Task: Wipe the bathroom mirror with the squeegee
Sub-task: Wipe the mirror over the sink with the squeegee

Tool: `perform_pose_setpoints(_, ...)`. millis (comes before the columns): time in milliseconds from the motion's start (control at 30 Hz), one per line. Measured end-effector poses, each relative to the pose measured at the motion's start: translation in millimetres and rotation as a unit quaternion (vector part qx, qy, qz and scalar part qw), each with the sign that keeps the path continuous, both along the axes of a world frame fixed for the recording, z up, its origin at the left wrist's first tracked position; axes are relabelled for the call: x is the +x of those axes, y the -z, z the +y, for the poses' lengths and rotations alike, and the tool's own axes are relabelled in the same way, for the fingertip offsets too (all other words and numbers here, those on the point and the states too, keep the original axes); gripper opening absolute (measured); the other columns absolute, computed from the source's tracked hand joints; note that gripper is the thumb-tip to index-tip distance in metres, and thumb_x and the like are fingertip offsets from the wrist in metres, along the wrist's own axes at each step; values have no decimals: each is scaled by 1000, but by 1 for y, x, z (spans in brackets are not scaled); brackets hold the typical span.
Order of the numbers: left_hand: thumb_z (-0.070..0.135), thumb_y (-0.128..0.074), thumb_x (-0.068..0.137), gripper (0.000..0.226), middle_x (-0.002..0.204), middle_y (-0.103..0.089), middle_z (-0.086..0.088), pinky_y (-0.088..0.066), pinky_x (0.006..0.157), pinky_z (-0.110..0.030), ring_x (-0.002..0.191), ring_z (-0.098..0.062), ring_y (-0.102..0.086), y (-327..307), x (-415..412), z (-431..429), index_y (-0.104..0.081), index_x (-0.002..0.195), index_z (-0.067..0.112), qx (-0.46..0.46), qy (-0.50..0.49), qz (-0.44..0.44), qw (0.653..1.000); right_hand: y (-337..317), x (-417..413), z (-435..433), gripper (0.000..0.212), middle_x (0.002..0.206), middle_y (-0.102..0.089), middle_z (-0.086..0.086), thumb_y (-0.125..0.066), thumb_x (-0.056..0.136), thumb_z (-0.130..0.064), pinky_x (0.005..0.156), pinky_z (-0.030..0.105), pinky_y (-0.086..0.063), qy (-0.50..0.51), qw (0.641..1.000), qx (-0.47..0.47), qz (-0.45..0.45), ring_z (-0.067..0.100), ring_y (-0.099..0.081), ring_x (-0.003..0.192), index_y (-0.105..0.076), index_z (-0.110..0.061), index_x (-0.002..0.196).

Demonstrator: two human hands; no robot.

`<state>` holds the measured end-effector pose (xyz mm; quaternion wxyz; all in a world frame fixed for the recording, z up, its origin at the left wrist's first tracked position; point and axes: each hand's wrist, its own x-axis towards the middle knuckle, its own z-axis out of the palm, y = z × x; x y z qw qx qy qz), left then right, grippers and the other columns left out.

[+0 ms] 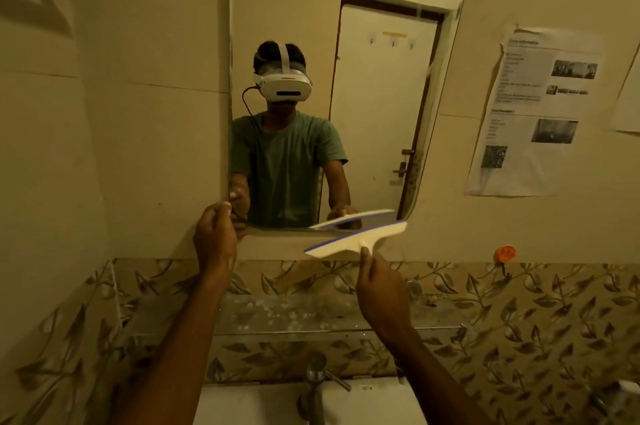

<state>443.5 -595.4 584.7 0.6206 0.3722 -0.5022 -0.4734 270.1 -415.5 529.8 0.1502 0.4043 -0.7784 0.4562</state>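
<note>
Right now the right hand is gripping the squeegee by its handle, blade just below the mirror bottom edge, while the left hand is pinching the mirror's lower left corner.

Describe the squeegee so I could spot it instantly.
Find the tall mirror on the wall; at its bottom edge the right hand holds up the squeegee. It is a cream, T-shaped tool with a thin purple strip along its wide blade, unlike anything nearby.
</note>
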Motion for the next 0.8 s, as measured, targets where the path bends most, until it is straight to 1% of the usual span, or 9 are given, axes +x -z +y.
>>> perform_pose_setpoints(100,27,-45,93,25,83,-67,-13,-56,66,-36,71,-27,-66,-7,4,-3,-63,79,18,22,23,14,999,-4,21,-12,43,60,-55,-8,-22,98,-56,43,19,-41,-47,988,113,99,3,-52,48,-52,-27,88)
perform_pose_setpoints(167,26,-44,94,25,82,-66,-14,-54,63,-33,72,-29,-66,-8,8,-6,-63,80,16,20,38,5,999,-9,30,-21,38,59,-51,-8,-23,98,-58,42,19,-36,-66,964,183,183,3,-48,45,-45,-29,87)
perform_pose_setpoints(233,25,-42,95,24,84,-66,-14,-54,64,-33,73,-28,-66,-8,9,-8,-62,83,16,25,53,2,998,-16,36,-31,37,55,-44,-8,-25,98,-58,40,20,-28,-80,937,217,262,3,-40,41,-41,-29,85)
perform_pose_setpoints(333,25,-41,96,24,84,-65,-12,-55,67,-35,76,-29,-65,-8,8,-8,-60,81,20,24,52,0,998,-24,40,-49,44,55,-41,-6,-24,99,-58,41,23,-27,-96,896,251,352,8,-39,41,-48,-22,89)
perform_pose_setpoints(400,25,-40,96,25,85,-65,-11,-54,71,-39,80,-30,-65,-8,7,-7,-59,80,21,18,46,0,999,-28,43,-59,47,53,-38,-6,-24,100,-56,41,23,-26,-111,879,257,387,10,-37,40,-51,-20,89)
perform_pose_setpoints(500,22,-38,97,26,90,-64,-17,-53,77,-42,84,-33,-63,-8,6,-5,-59,81,18,9,40,-3,999,-33,43,-68,49,54,-40,-7,-24,101,-54,43,25,-29,-117,879,268,377,11,-39,42,-51,-19,80)
perform_pose_setpoints(567,22,-38,96,26,89,-63,-18,-52,74,-40,83,-33,-62,-6,5,-4,-59,82,16,10,38,4,999,-33,36,-70,52,57,-45,-5,-24,101,-55,46,27,-33,-116,889,284,339,13,-44,45,-49,-21,72)
perform_pose_setpoints(667,21,-38,96,26,86,-62,-16,-50,69,-34,79,-29,-61,-6,4,-5,-60,85,12,12,43,16,999,-28,18,-61,54,55,-48,-5,-22,99,-59,44,25,-28,-111,910,290,277,11,-44,44,-41,-25,61)
perform_pose_setpoints(800,23,-36,96,30,87,-63,-15,-49,72,-36,78,-26,-60,-5,2,-3,-61,97,7,12,35,15,999,-19,-18,-37,64,52,-52,-5,-17,97,-63,43,24,-34,-80,922,303,228,11,-49,43,-51,-23,60)
